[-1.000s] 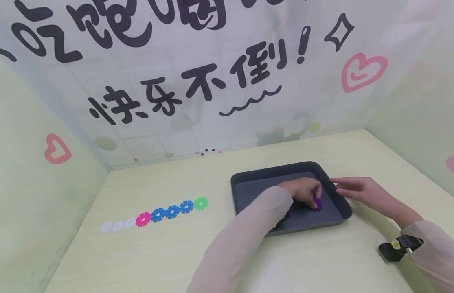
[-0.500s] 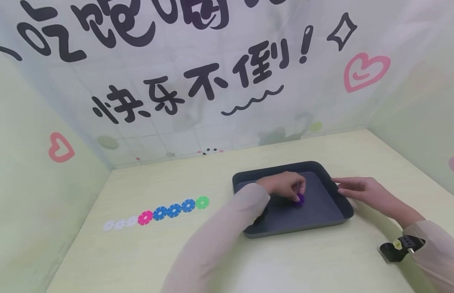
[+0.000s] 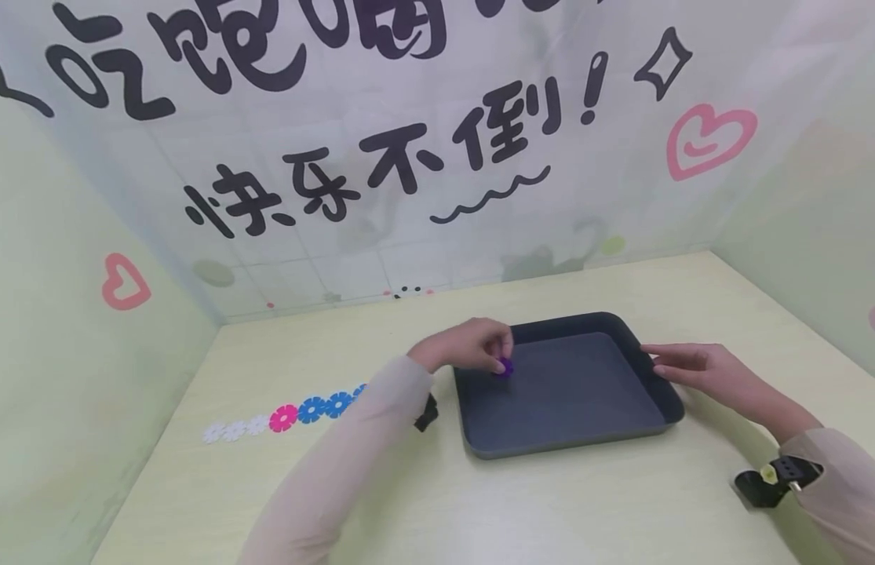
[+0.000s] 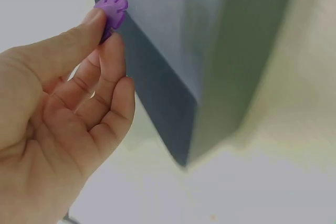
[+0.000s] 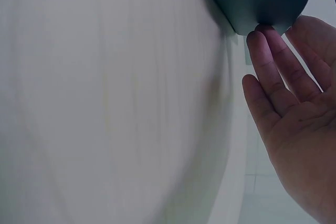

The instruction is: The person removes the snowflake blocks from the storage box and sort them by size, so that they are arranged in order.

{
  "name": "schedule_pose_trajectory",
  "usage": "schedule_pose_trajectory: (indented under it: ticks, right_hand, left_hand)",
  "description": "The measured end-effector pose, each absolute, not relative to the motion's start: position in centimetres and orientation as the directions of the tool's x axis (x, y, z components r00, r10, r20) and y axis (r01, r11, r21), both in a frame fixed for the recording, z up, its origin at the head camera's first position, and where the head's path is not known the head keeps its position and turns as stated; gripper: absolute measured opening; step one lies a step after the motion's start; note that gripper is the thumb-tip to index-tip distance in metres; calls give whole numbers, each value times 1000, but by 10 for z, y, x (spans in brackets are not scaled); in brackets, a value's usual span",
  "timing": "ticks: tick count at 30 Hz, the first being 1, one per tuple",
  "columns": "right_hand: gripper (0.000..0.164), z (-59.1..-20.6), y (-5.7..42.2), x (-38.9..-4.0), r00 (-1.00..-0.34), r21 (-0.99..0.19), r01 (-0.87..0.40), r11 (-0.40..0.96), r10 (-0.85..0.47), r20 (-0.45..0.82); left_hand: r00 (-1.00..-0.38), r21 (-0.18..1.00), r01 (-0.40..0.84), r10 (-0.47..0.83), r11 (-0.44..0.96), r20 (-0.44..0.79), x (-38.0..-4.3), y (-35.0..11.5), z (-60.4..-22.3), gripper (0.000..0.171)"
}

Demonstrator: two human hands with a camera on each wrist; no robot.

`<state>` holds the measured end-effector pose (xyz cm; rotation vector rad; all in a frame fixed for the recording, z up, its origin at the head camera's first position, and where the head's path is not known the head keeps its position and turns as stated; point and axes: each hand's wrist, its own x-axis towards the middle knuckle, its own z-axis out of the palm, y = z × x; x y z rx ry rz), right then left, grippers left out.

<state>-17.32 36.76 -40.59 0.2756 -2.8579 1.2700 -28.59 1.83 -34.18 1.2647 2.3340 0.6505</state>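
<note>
My left hand [image 3: 465, 345] is over the left side of the dark baking tray [image 3: 571, 392]. Between thumb and index finger it pinches a purple snowflake disc [image 4: 113, 11], whose notched edge shows in the left wrist view. The fingertips of my right hand [image 3: 705, 373] touch the outside of the tray's right wall, with the fingers fairly straight, as the right wrist view also shows. A row of snowflake discs lies on the table left of the tray: white discs [image 3: 235, 431], a pink disc [image 3: 283, 418] and blue discs [image 3: 311, 409]. My left sleeve hides the row's right end.
The pale table [image 3: 522, 510] meets a printed back wall [image 3: 380, 259] and side walls at left and right. Black wrist cameras sit on both wrists, the right camera [image 3: 762, 486] low beside the tray's front right corner.
My left hand has carried the purple disc leftward across the tray, from its right part to its left side. The left sleeve now covers the green disc. My right hand stays in place.
</note>
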Motion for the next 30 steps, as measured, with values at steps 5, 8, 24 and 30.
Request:
schedule_pose_trajectory:
  ticks: [5, 8, 24, 30]
  right_hand:
    - [43, -407, 367, -174, -984, -741, -164, 651, -161, 77]
    - [43, -408, 366, -175, -983, -739, -174, 650, -163, 88]
    - [43, -407, 371, -173, -981, -732, -184, 656, -170, 94]
    - [44, -408, 369, -174, -980, -747, -183, 639, -175, 91]
  left_hand:
    - [-567, 593, 616, 814, 518, -123, -289, -16, -335, 16]
    - [-597, 605, 587, 792, 538, -125, -289, -34, -332, 15]
    - [-783, 609, 437, 613, 662, -105, -291, -142, -334, 12]
    - [-850, 583, 375, 518, 720, -92, -286, -199, -337, 12]
